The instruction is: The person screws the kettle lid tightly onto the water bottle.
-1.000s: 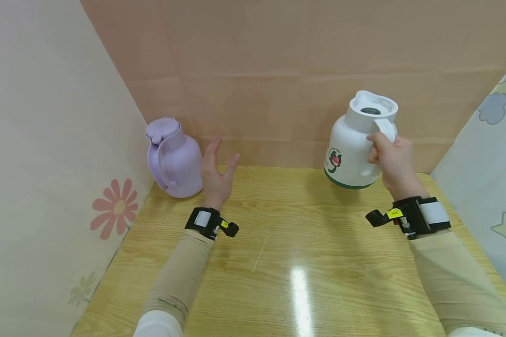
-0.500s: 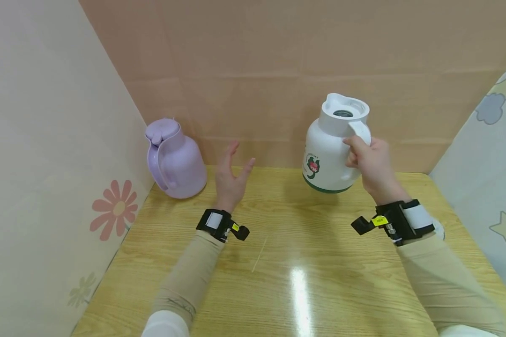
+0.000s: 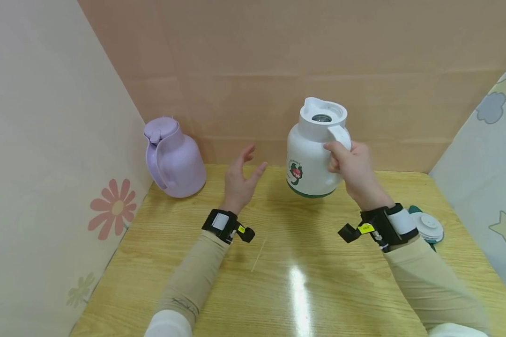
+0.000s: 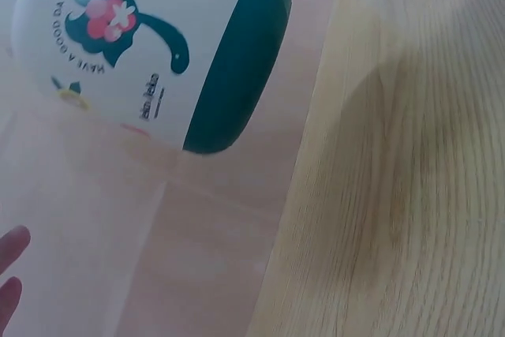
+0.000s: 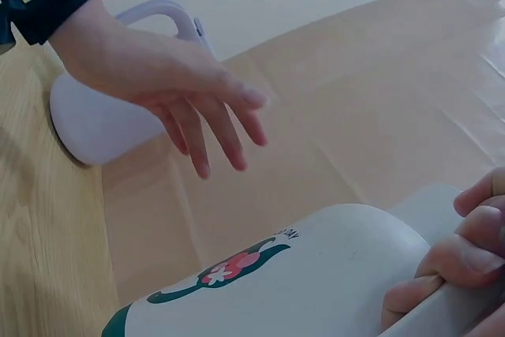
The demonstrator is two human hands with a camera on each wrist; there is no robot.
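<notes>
My right hand grips the handle of a white jug with a green base and a flower print, holding it above the wooden table. The jug's top is uncovered. In the right wrist view my curled fingers wrap the handle beside the white jug body. My left hand hovers with fingers spread, just left of the jug and not touching it. The left wrist view shows the jug's green base tilted above the table.
A lilac jug with its lid on stands at the table's back left corner. A white and green lid lies on the table behind my right wrist. Panel walls close in the left, back and right sides.
My right hand has carried the white jug leftward toward the table's middle. My left hand has moved right, away from the lilac jug and toward the white one. The lid on the table has come into view.
</notes>
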